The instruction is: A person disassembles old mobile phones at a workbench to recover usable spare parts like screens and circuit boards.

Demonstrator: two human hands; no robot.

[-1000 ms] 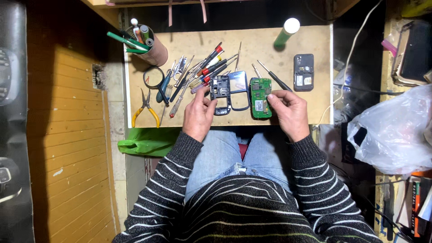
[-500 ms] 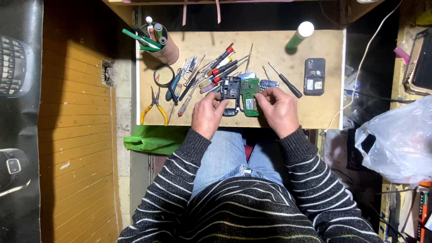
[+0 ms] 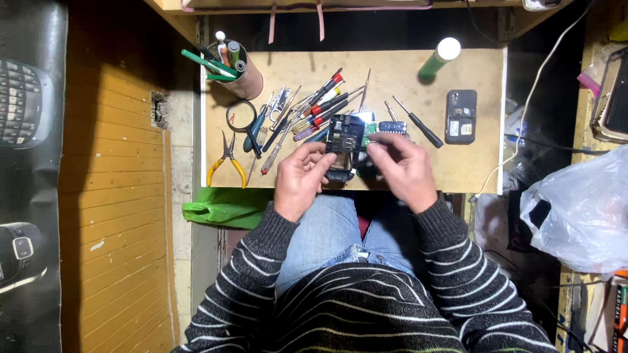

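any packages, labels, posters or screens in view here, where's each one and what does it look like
Poster of phones: far left wall, dark, showing grey keypad handsets.
Black phone: right part of the bench top, lying flat, rectangular, small pale labels on it.
White plastic bag: right of the bench, crumpled, translucent.
Green plastic bag: below the bench's front edge, left of the knees.
No lit screen in view.

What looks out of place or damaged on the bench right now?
The phone held by the left hand and right hand is opened up, with its insides bare. A second phone by the table's right edge lies with its back cover off. The screwdrivers lie in a loose heap. Nothing looks spilled.
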